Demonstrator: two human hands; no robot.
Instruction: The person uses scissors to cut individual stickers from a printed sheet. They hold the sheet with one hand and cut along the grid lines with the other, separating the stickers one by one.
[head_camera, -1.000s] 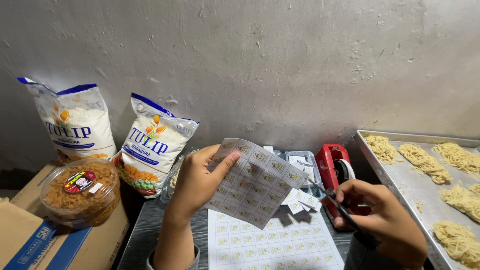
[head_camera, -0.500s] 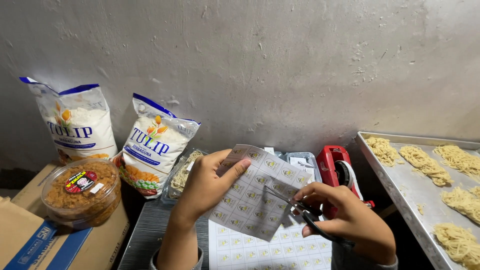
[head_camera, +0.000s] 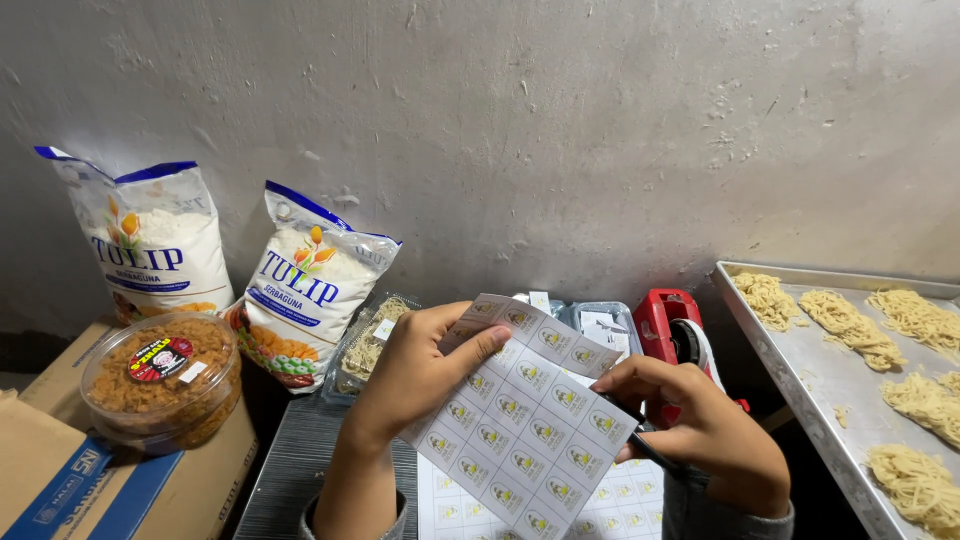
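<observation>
My left hand (head_camera: 415, 375) holds up a white sheet of small square labels (head_camera: 520, 425) by its upper left edge, thumb across the front. My right hand (head_camera: 700, 430) is closed around dark-handled scissors (head_camera: 652, 455) at the sheet's right edge; the blades are mostly hidden behind the paper and my fingers. A second label sheet (head_camera: 610, 505) lies flat on the dark ribbed surface (head_camera: 285, 475) under both hands.
Two white-and-blue flour bags (head_camera: 150, 240) (head_camera: 305, 290) lean on the grey wall. A round clear tub of brown crumbs (head_camera: 160, 380) rests on a cardboard box (head_camera: 70, 480). Clear plastic packs (head_camera: 600, 325), a red tape dispenser (head_camera: 670, 325), and a metal tray (head_camera: 800, 370) of noodle nests are on the right.
My right hand with the scissors has come up and left to the sheet's right edge. The left hand has lowered and tilted the sheet toward it.
</observation>
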